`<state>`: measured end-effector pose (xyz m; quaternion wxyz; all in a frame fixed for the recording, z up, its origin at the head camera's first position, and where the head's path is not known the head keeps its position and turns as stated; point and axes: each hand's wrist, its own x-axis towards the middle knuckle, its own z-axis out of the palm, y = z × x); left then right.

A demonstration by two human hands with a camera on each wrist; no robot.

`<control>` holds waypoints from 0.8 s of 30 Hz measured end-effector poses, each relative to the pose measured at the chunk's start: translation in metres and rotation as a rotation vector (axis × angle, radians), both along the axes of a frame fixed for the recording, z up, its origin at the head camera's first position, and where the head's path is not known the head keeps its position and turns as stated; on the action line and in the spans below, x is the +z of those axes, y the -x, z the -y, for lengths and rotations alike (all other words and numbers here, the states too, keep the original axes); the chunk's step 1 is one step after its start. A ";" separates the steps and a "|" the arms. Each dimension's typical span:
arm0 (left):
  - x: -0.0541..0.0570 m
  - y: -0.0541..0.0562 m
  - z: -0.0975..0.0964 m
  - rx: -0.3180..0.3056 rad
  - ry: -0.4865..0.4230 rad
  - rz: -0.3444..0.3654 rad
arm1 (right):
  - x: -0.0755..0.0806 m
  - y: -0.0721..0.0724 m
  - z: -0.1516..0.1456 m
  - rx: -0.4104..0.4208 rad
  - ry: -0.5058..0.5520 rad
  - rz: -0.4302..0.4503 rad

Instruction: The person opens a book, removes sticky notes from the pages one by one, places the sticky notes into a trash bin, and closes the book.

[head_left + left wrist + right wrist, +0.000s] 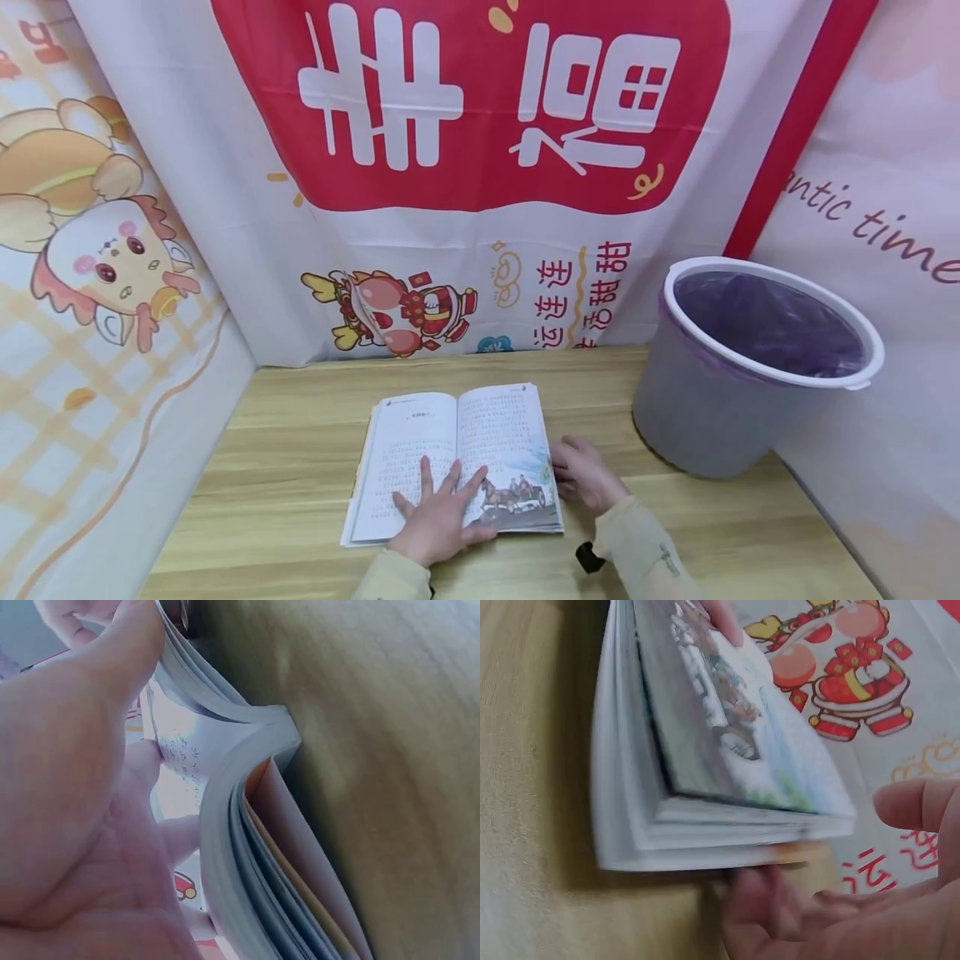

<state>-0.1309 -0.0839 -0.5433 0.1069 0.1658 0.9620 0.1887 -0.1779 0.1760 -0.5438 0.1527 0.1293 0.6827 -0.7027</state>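
An open book (pixel 495 425) lies on the wooden table, text on both pages and a horse-cart picture at the lower right. My left hand (pixel 438 517) rests spread across the lower middle of the pages, fingers straight. In the left wrist view, that hand (pixel 67 802) lies over the arched page block of the book (pixel 225 802), whose spine edge faces the camera. My right hand (pixel 588 479) is at the book's right edge. The right wrist view has the fingers of this hand (pixel 855 907) touching low on the edge of the book (pixel 705 750), the thumb held apart from the pages.
A grey bin (pixel 705 400) with a white rim and a purple liner stands on the table (pixel 285 467) to the right. Behind the table hangs a red and white printed cloth (pixel 480 183). Printed cloths also line the left and right sides.
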 end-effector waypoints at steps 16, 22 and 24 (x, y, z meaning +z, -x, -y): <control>0.005 0.015 -0.009 -0.167 -0.313 0.218 | 0.059 0.001 0.018 -0.008 -0.151 -0.259; 0.017 0.024 0.027 -0.078 -0.634 0.251 | 0.063 -0.003 0.047 0.112 -0.067 -0.324; 0.024 0.026 0.044 0.084 -0.744 0.250 | 0.057 -0.005 0.059 0.166 -0.087 -0.367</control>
